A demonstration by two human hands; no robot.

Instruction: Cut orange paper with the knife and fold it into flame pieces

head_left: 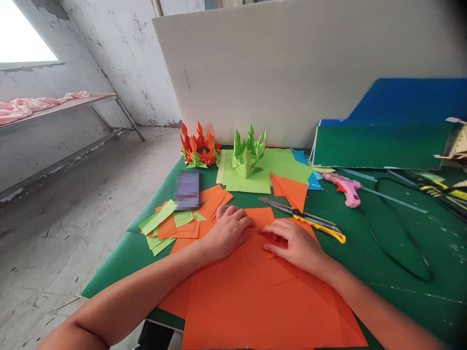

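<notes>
Our left hand [230, 232] lies over the large, flat orange paper sheets [270, 306] on the green worktop [445, 262]; we cannot tell whether its grip holds anything. Our right hand [301, 245] has a narrowly parted grip. Reaching forward carelessly, we could nick fingers on the yellow-handled metal cutter [317, 223].

Blown-out window [24, 34] at upper left, soft shadows, dark upper-right corner.

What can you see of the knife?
The knife has a yellow handle with dark parts and a long, bare, metal-looking blade. It lies slantwise beyond the big orange paper, blade toward the left, handle end over the green table. A folded orange piece apparently meets it. Unheld, it lies beyond the right hand.
</notes>
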